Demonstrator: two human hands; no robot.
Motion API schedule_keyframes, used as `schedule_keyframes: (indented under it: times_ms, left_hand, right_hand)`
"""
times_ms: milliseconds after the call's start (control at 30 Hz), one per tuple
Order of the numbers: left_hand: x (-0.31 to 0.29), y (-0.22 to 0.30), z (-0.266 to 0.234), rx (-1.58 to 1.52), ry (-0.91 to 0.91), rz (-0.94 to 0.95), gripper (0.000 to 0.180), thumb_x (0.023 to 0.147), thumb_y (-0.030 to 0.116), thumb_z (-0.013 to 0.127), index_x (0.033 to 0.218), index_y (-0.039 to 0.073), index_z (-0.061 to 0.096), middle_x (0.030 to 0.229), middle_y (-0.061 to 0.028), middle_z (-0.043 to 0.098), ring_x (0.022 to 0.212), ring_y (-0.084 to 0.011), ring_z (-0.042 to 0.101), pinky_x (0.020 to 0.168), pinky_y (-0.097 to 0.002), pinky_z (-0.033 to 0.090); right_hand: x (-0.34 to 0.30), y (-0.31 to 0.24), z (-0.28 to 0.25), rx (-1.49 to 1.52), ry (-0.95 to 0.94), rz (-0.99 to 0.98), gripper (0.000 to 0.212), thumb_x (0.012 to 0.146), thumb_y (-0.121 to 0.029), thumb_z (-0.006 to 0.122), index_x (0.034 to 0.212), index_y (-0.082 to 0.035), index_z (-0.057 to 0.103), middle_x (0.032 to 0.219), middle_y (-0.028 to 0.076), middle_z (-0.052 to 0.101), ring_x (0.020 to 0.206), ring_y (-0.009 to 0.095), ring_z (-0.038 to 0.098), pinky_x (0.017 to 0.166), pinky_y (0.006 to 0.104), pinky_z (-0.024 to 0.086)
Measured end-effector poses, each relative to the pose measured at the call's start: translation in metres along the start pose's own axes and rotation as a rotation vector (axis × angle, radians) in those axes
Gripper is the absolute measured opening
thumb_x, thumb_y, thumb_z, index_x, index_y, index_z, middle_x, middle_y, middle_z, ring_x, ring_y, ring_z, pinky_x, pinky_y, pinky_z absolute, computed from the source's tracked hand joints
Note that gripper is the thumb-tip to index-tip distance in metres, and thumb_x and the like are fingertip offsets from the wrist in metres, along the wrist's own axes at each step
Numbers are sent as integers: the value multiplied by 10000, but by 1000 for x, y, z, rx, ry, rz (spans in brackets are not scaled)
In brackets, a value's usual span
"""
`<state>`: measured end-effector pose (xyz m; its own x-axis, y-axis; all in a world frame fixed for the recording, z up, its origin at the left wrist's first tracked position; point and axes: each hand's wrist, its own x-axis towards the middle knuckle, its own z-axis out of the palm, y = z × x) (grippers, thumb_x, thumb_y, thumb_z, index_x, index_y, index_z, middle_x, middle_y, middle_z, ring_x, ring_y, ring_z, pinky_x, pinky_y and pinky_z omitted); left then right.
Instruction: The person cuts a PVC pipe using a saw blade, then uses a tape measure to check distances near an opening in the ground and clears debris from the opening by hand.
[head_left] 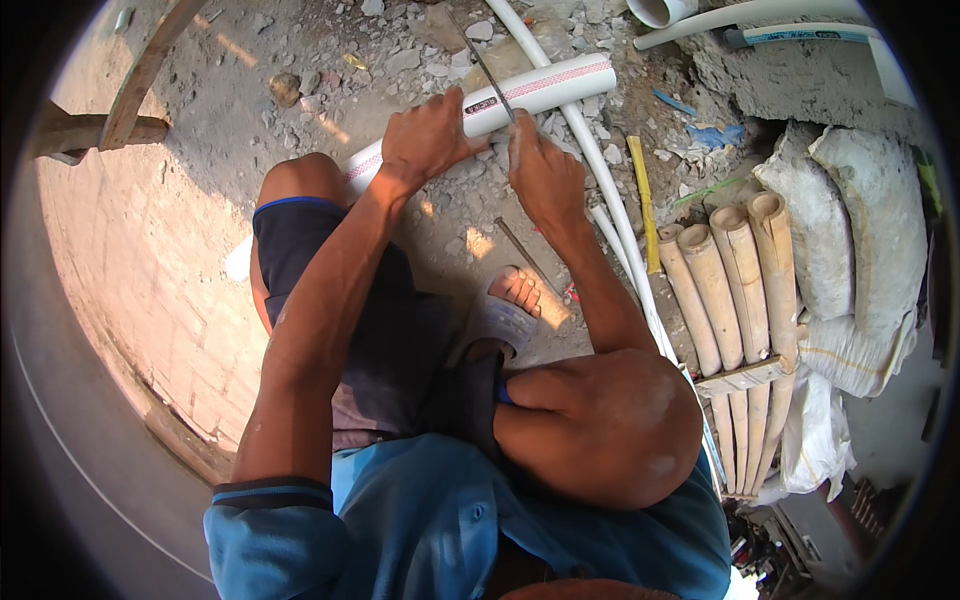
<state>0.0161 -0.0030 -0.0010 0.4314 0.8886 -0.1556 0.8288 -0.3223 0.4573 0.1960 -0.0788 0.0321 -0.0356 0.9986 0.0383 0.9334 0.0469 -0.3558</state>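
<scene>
A thick white pipe (540,88) with red print lies slanted across the rubble, running under my left knee. My left hand (428,135) presses down on top of it, fingers wrapped over the pipe. My right hand (543,175) grips the lower end of a thin hacksaw blade (487,70), which crosses the pipe just right of the left hand. I am squatting, with my sandalled foot (505,305) on the ground below the pipe.
Thin white pipes (610,200) run along the ground to the right. A yellow strip (642,195), several bamboo poles (735,270) and filled sacks (860,230) lie at right. Stone rubble (400,55) covers the ground; a wooden frame (130,90) stands upper left.
</scene>
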Motion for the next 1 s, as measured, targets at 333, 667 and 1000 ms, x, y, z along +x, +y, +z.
schedule_keyframes:
  times_ms: [333, 667, 1000]
  left_hand:
    - [3, -8, 1, -20, 25, 19, 671, 806, 547, 804, 1154, 25, 564, 917, -200, 749, 828, -401, 757, 695, -507, 604]
    - [3, 4, -7, -34, -59, -52, 631, 816, 506, 802, 1155, 25, 577, 955, -214, 753, 881, -417, 751, 771, -506, 597]
    - [3, -7, -6, -13, -41, -35, 658, 838, 564, 766, 1196, 48, 569, 925, -223, 758, 856, -420, 757, 746, -540, 594]
  right_hand:
    - [-7, -6, -4, -95, -49, -71, 712, 906, -50, 605, 1582, -193, 434, 886, 131, 721, 667, 357, 717, 561, 494, 573]
    - [-36, -4, -18, -146, -109, -82, 727, 896, -30, 617, 1583, -182, 432, 817, 118, 661, 625, 328, 694, 537, 448, 565]
    - [-42, -3, -16, -76, -142, -75, 839, 829, 3, 672, 1598, -200, 405, 915, 129, 669, 686, 363, 693, 597, 478, 574]
